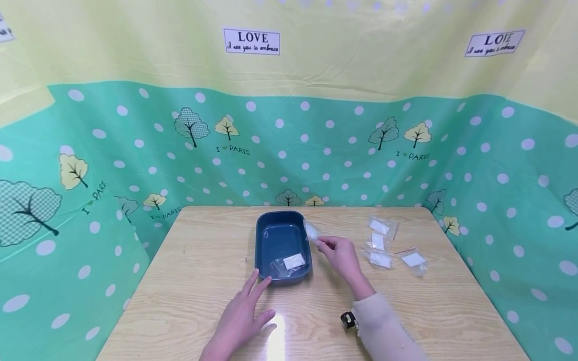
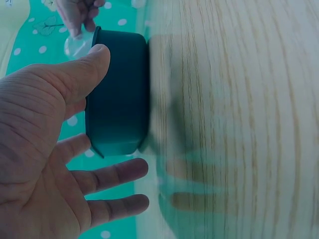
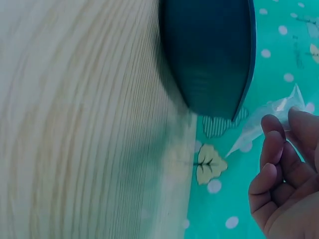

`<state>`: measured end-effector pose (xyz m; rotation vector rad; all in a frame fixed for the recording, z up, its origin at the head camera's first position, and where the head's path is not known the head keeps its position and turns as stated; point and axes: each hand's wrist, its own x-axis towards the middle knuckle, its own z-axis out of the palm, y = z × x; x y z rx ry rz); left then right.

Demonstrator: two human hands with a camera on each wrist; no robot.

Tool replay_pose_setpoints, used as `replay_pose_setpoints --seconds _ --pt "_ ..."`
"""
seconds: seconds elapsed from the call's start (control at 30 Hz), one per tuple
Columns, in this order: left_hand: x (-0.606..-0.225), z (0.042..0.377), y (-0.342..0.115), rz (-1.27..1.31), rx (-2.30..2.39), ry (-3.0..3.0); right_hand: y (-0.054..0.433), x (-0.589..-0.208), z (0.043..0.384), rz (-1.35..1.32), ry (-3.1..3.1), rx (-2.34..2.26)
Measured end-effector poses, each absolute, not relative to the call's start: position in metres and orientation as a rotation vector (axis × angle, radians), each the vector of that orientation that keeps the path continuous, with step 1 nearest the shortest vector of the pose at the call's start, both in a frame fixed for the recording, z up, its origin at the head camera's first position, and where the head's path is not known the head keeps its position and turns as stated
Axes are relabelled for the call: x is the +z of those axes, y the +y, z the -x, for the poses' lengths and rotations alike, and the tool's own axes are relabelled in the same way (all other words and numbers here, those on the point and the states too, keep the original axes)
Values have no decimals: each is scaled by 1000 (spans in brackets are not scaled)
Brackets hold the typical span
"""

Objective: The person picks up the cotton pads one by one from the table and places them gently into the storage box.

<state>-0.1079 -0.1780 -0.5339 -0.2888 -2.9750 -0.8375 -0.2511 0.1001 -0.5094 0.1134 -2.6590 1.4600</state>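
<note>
Between thumb and fingertips, my right hand [image 1: 341,256] pinches a small clear plastic bag [image 1: 311,230] with something white in it, raised beside the right rim of a dark blue rectangular tray [image 1: 261,240]. The right wrist view shows the pinched bag [image 3: 269,117] spread out past the fingertips. Inside the tray, near its front end, lies another clear bag [image 1: 294,261] with a white piece. My left hand [image 1: 241,316] has its fingers spread, with fingertips right at the tray's front left corner. In the left wrist view the left thumb overlaps the tray [image 2: 119,94].
Several similar clear bags [image 1: 378,242] lie grouped on the wooden table [image 1: 180,291] to the right, and one more bag [image 1: 413,259] sits apart from them, further right. A green and yellow patterned cloth [image 1: 307,145] hangs around the table's back and sides.
</note>
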Motion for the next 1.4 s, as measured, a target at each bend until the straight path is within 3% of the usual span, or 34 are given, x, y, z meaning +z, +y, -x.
replay_pose_setpoints --seconds 0.7,1.4 --pt "-535 109 -180 306 -823 -2956 37 -504 224 -468 -2795 1235" --pt "-537 109 -180 314 -819 -2956 29 -518 218 -595 -2851 1208"
